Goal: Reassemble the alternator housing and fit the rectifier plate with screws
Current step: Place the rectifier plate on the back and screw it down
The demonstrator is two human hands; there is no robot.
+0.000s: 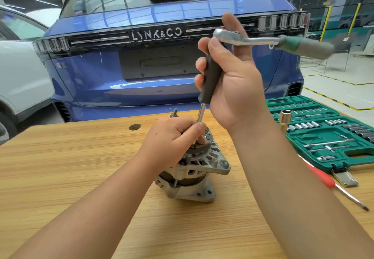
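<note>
Upright on the pale wooden table (60, 167) stands the grey metal alternator (194, 175). Left hand (172, 137) fingers pinch the driver's steel shaft just above it; right hand (228, 80) curls round the black-handled driver (210, 76), apparently also steadying a blurred green-gripped ratchet (263, 43).

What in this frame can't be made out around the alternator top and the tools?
Head view only:
- Driver tip and the fastener under it: hidden by the left hand gripping atop the grey metal alternator.
- Green-handled ratchet wrench: handle blurred; its join to the black-handled extension driver is covered by the right hand.
- Red-handled screwdriver: partly behind the right forearm.
- Green socket case: cut off by the right edge; socket sizes too small.
</note>
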